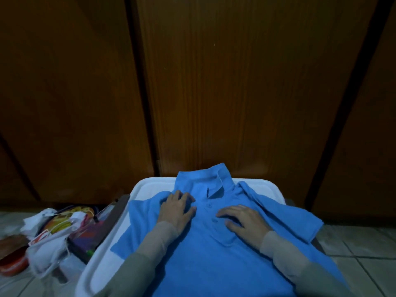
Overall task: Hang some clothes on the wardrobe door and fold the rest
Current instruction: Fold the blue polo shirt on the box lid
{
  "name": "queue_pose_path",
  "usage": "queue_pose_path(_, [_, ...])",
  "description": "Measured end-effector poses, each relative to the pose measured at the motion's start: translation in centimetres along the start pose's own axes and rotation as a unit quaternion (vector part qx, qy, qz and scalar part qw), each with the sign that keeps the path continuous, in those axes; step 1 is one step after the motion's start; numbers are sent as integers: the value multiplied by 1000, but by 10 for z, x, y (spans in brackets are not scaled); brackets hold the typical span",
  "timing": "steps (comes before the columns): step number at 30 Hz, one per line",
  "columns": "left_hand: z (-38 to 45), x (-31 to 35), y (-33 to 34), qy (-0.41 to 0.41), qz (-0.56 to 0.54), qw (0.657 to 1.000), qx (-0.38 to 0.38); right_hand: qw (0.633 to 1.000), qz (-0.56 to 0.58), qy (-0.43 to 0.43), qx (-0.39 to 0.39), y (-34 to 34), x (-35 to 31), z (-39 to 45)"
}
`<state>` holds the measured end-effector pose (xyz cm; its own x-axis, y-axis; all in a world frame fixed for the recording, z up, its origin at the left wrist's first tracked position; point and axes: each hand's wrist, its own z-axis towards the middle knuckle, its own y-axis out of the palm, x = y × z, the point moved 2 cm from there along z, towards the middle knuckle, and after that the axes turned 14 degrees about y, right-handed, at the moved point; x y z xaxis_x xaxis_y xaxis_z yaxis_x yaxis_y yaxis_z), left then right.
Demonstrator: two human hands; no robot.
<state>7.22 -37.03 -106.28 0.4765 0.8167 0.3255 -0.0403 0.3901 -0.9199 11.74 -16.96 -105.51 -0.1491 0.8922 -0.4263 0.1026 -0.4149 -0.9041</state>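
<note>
The blue polo shirt lies face up on a white tray, collar toward the wardrobe door, its long axis running from the person to that door. Both the left hand and the right hand press flat, fingers spread, either side of the button placket; each sleeve lies just outside its nearer hand, likely folded inward next.

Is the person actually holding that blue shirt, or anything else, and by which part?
Nothing is gripped. The left hand and the right hand lie flat on the chest of the blue shirt, either side of the buttons, pressing it onto the white table.
</note>
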Motion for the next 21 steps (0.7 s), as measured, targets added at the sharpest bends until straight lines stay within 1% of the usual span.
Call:
queue_pose_path(3, [-5,-3,-7,-55,-105,992,42,1000,9,-1,-18,-7,-12,2])
queue_pose_path(4, [-4,-2,-10,-80,-117,989,46,999,17,12,-24,-11,-17,6])
queue_pose_path(6, [1,3,-13,-106,-89,989,43,998,41,39,-22,-17,-24,17])
queue_pose_path(9, [10,6,-16,-116,-10,993,36,989,119,86,11,-22,-31,31])
queue_pose_path(11, [18,4,-18,-118,23,993,13,983,150,103,12,-25,-34,39])
queue_pose_path(12, [21,3,-19,-116,34,993,0,985,137,106,1,-25,-35,43])
queue_pose_path(14, [26,2,-19,-107,40,993,-13,992,46,113,-16,-26,-37,51])
queue_pose_path(16, [27,2,-18,-112,8,994,14,991,-10,135,0,-28,-38,56])
queue_pose_path(19, [30,0,-15,-124,-58,986,94,977,32,202,60,-33,-37,59])
queue_pose_path(21, [34,0,-16,-149,-116,972,139,965,43,241,94,-35,-36,61])
